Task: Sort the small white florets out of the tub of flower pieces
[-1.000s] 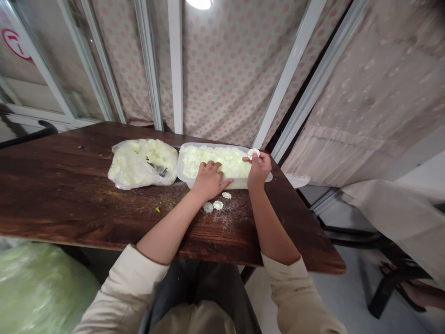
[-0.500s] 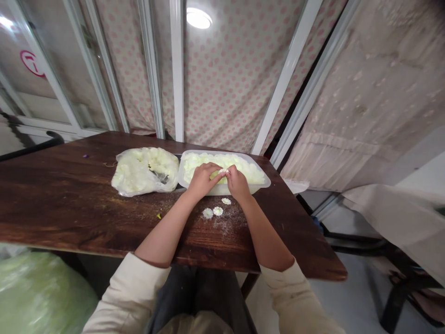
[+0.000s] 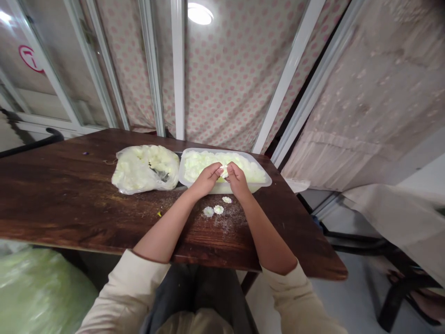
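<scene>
Between my two hands, over the front edge of a white plastic tub [image 3: 260,182], is a small pale flower-like piece [image 3: 224,171]. My left hand [image 3: 207,180] pinches its left side and my right hand [image 3: 237,180] pinches its right side. Pale yellow-green pieces [image 3: 201,162] fill the tub. In front of it on the wooden table, three small scalloped white-green pieces [image 3: 219,209] lie among fine white specks. A clear plastic bag [image 3: 134,174] of similar pale pieces sits left of the tub.
A large bag of pale green material [image 3: 41,292] stands below the table [image 3: 69,199] at the lower left. Behind the table are framed glass panels and a dotted curtain [image 3: 229,83]. A chair frame [image 3: 392,297] and part of a person's foot show at the lower right.
My left hand's fingers have drawn in from a wider spread, and both hands now pinch the piece side by side. More of the piece shows between them.
</scene>
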`<action>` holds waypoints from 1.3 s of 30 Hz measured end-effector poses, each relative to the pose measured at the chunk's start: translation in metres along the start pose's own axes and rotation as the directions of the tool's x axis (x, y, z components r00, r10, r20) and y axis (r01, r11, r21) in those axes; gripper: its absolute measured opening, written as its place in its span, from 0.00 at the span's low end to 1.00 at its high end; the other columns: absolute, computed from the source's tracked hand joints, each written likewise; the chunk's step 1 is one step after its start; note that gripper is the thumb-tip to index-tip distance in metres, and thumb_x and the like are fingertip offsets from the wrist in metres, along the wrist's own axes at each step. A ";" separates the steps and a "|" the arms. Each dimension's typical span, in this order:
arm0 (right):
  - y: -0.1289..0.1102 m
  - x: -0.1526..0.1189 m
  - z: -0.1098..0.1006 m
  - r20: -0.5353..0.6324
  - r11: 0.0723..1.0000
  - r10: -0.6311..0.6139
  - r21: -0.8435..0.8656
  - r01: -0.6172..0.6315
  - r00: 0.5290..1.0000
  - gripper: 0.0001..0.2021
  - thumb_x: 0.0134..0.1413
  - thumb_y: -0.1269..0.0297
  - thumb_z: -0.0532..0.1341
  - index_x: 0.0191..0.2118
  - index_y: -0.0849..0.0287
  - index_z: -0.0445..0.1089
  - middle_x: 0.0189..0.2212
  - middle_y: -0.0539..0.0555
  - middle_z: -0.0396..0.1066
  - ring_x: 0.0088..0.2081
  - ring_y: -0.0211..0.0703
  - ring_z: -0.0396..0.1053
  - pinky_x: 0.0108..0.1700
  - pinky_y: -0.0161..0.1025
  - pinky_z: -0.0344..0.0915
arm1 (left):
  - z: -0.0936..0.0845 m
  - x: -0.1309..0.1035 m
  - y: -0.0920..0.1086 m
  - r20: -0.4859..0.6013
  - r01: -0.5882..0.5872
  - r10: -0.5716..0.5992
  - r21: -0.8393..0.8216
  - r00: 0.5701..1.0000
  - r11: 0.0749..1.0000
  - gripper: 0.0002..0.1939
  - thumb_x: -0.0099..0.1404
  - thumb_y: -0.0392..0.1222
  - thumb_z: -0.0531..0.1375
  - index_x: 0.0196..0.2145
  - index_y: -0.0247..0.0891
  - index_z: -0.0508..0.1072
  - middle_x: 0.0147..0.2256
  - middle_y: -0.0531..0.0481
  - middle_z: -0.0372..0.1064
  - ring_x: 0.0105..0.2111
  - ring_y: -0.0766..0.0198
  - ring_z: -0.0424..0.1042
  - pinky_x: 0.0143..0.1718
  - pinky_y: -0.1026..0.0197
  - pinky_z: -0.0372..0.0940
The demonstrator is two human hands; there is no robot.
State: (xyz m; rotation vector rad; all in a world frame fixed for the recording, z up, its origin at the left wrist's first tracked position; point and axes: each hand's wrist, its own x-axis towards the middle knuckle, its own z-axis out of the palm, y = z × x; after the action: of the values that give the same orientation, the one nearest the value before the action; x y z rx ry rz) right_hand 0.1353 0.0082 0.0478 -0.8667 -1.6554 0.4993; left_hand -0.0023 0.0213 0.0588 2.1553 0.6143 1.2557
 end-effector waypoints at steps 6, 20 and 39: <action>-0.003 0.000 0.003 -0.030 0.999 -0.039 -0.002 0.039 0.999 0.19 0.58 0.49 0.46 0.23 0.56 0.52 0.20 0.46 0.49 0.23 0.34 0.51 0.26 0.35 0.52 | 0.000 0.000 0.005 -0.006 -0.007 0.007 -0.027 1.000 1.000 0.16 0.66 0.48 0.47 0.23 0.38 0.52 0.24 0.54 0.49 0.26 0.67 0.52 0.29 0.64 0.51; -0.007 -0.006 0.006 -0.129 0.961 -0.151 -0.252 0.115 0.980 0.17 0.60 0.53 0.44 0.23 0.56 0.47 0.17 0.45 0.46 0.21 0.34 0.48 0.25 0.34 0.47 | 0.009 -0.001 0.005 -0.074 0.038 -0.039 -0.004 0.996 0.999 0.16 0.66 0.48 0.46 0.23 0.38 0.53 0.22 0.55 0.50 0.25 0.67 0.53 0.28 0.63 0.52; -0.011 -0.010 0.001 -0.149 0.952 -0.109 -0.299 0.060 0.983 0.19 0.60 0.50 0.41 0.22 0.55 0.46 0.17 0.45 0.45 0.21 0.35 0.47 0.26 0.36 0.46 | 0.011 -0.005 0.012 -0.060 0.017 -0.005 0.208 0.998 0.978 0.15 0.66 0.45 0.45 0.22 0.38 0.53 0.20 0.55 0.53 0.22 0.67 0.55 0.26 0.63 0.50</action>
State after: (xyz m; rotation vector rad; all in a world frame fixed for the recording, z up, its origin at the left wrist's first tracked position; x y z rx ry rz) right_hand 0.1324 -0.0059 0.0490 -1.0192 -1.6295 0.1178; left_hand 0.0066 0.0066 0.0590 2.2860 0.8142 1.3034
